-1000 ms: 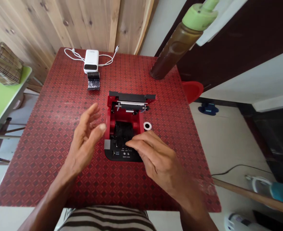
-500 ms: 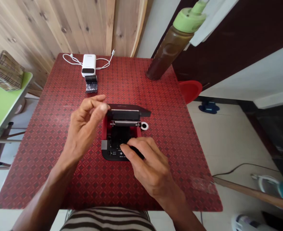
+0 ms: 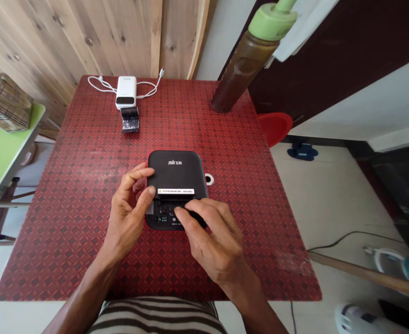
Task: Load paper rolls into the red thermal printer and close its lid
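Note:
A small black label printer point(image 3: 176, 174) with its lid down sits in the middle of the red patterned table point(image 3: 86, 185). My left hand point(image 3: 131, 213) holds the printer's left front corner, thumb and fingers pressed on the lid's edge. My right hand point(image 3: 207, 236) rests on the printer's front panel, fingertips on the button strip below a white warning sticker. A small white roll core point(image 3: 209, 178) lies just right of the printer.
A white power bank point(image 3: 126, 92) with a white cable and a black ribbon roll point(image 3: 129, 119) lie at the table's far left. A tall brown bottle point(image 3: 246, 60) with a green cap stands at the far right. A green table point(image 3: 2, 153) is to the left.
The printer's lid was standing open, showing the red inside; my left hand swung it down and it now lies flat. My right hand stayed on the front panel.

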Demonstrator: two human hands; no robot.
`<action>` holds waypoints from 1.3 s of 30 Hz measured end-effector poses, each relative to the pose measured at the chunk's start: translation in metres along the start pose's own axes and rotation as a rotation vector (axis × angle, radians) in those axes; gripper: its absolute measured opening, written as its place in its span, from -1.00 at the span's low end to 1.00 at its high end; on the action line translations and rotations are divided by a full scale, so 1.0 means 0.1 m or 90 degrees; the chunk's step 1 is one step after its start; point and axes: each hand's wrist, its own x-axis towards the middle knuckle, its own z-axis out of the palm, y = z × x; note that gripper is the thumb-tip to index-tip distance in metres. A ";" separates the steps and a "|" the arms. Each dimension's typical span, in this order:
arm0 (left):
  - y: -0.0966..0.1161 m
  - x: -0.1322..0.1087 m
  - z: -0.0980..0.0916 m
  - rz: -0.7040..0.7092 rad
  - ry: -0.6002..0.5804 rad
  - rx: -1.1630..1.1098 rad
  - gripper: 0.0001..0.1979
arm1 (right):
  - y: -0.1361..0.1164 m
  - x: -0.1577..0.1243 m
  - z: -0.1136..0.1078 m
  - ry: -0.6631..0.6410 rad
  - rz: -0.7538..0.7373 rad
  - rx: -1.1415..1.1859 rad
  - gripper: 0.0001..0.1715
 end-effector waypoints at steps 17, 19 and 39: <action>-0.01 0.05 -0.03 -0.041 -0.083 -0.018 -0.44 | 0.03 0.05 -0.01 -0.046 0.058 0.066 -0.74; -0.03 0.03 -0.04 -0.050 -0.075 -0.015 -0.43 | 0.03 0.02 -0.03 -0.039 0.070 0.102 -0.67; -0.14 -0.23 -0.25 -0.137 -0.088 -0.058 -0.52 | -0.11 -0.72 0.29 0.014 0.369 0.222 -0.55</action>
